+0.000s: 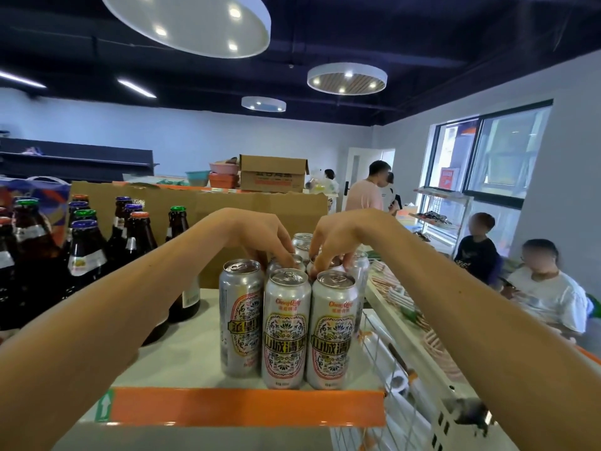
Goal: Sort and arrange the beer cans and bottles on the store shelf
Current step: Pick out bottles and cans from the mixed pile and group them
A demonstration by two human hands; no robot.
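Several tall silver beer cans with floral labels stand in rows on the white shelf, near its orange front edge. My left hand reaches over them, its curled fingertips on the top of a can in the second row. My right hand does the same on the neighbouring can behind the front right one. Dark brown beer bottles with coloured caps stand grouped on the left of the shelf.
A cardboard sheet stands behind the cans and bottles. A white wire rack borders the shelf on the right. Cardboard boxes and basins sit further back. Several people stand or sit at the right near the window.
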